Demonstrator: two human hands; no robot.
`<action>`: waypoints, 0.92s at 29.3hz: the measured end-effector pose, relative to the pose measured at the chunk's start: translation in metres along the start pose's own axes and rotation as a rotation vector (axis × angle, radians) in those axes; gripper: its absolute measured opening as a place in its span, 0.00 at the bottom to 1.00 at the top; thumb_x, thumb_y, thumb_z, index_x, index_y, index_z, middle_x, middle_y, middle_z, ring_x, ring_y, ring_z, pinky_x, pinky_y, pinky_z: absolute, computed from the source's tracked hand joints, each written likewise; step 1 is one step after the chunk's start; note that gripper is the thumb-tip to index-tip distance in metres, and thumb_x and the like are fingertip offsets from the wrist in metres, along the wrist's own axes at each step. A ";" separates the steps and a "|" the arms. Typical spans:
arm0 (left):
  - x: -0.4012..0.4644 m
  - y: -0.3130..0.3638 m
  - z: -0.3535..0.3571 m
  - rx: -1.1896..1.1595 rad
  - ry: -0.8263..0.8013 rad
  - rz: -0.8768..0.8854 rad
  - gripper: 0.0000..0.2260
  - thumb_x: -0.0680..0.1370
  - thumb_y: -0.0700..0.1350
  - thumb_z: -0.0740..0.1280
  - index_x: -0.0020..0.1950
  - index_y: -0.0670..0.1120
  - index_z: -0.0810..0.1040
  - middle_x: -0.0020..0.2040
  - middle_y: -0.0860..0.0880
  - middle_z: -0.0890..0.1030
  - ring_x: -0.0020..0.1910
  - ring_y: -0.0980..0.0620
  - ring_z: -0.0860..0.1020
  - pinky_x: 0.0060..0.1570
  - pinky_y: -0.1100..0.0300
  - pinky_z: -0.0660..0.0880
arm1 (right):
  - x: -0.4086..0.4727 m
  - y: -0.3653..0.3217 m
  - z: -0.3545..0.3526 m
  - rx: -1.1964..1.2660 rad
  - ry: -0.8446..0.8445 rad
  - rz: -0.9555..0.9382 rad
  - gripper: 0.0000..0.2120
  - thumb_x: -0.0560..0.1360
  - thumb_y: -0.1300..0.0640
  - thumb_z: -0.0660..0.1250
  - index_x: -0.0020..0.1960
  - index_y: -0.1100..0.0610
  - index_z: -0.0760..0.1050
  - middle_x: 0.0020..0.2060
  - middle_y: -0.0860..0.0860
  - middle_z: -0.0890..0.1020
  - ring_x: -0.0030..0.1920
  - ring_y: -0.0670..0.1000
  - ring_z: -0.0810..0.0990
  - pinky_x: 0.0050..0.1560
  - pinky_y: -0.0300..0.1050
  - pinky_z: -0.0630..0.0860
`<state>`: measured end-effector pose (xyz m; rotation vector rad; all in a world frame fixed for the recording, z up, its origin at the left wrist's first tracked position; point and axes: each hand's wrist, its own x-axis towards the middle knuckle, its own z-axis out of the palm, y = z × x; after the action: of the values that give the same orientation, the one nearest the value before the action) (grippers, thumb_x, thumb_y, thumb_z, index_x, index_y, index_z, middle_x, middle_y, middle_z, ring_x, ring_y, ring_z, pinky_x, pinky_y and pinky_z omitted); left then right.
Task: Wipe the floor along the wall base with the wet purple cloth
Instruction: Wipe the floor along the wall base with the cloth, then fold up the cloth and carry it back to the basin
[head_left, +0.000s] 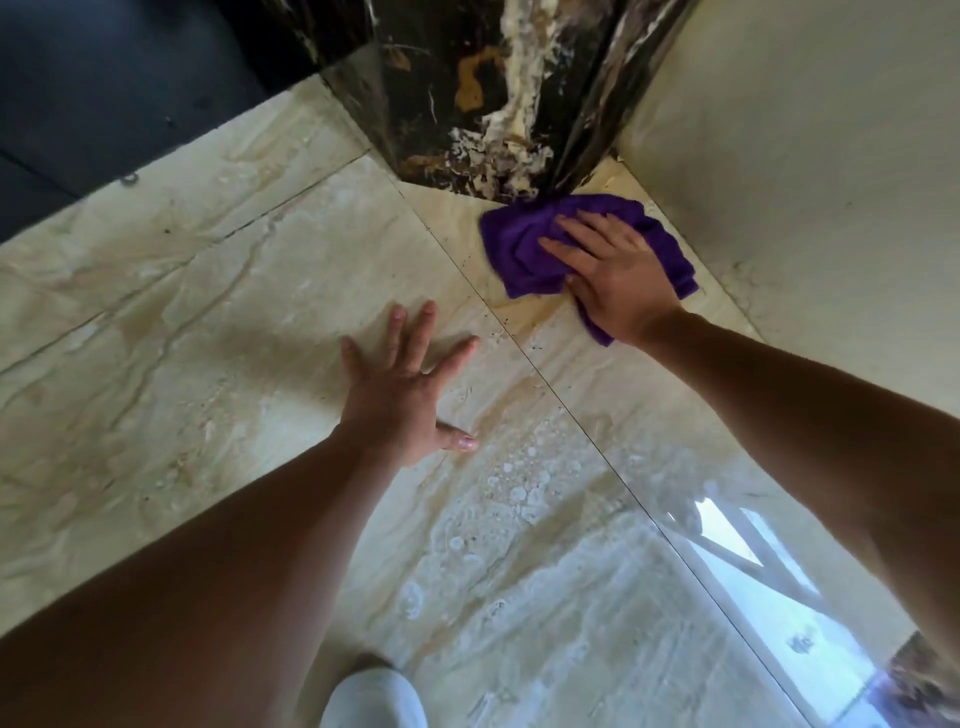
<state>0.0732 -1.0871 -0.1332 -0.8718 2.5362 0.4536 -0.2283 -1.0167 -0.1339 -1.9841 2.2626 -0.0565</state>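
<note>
The purple cloth (524, 249) lies bunched on the beige marble floor (208, 291), in the corner where the dark marble pillar (493, 104) meets the cream wall (805, 156). My right hand (613, 275) presses flat on top of the cloth, fingers spread and pointing left; part of the cloth is hidden under the palm. My left hand (410, 384) rests flat on the bare floor, fingers splayed, well to the left of and nearer than the cloth, holding nothing.
Wet streaks and soapy bubbles (519, 488) cover the tiles near me. A window reflection (753, 561) glares on the floor at lower right. A dark area (78, 104) borders the tiles at the upper left. My knee in pale fabric (374, 696) shows at the bottom.
</note>
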 end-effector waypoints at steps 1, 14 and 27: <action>0.000 0.001 0.000 0.006 -0.004 0.000 0.55 0.62 0.77 0.68 0.78 0.67 0.36 0.79 0.48 0.26 0.77 0.40 0.28 0.68 0.21 0.45 | -0.004 0.017 -0.005 -0.030 -0.012 0.054 0.23 0.83 0.52 0.58 0.78 0.50 0.66 0.78 0.55 0.67 0.77 0.61 0.64 0.78 0.59 0.59; 0.006 0.005 -0.024 0.045 -0.182 -0.079 0.54 0.64 0.76 0.68 0.76 0.69 0.35 0.78 0.49 0.25 0.78 0.40 0.30 0.73 0.29 0.52 | 0.004 0.001 -0.096 0.123 -0.100 0.480 0.21 0.75 0.59 0.64 0.67 0.47 0.77 0.61 0.57 0.81 0.62 0.62 0.79 0.58 0.52 0.76; -0.005 0.177 -0.206 -1.595 0.111 -0.206 0.24 0.73 0.62 0.73 0.59 0.44 0.81 0.52 0.43 0.86 0.49 0.44 0.86 0.43 0.46 0.84 | -0.107 -0.063 -0.187 0.424 0.409 0.257 0.25 0.68 0.58 0.64 0.65 0.50 0.79 0.57 0.50 0.84 0.54 0.57 0.82 0.51 0.54 0.80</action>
<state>-0.0936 -1.0397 0.0756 -1.5501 1.6774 2.4648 -0.1755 -0.9300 0.0670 -1.5578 2.4471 -0.9067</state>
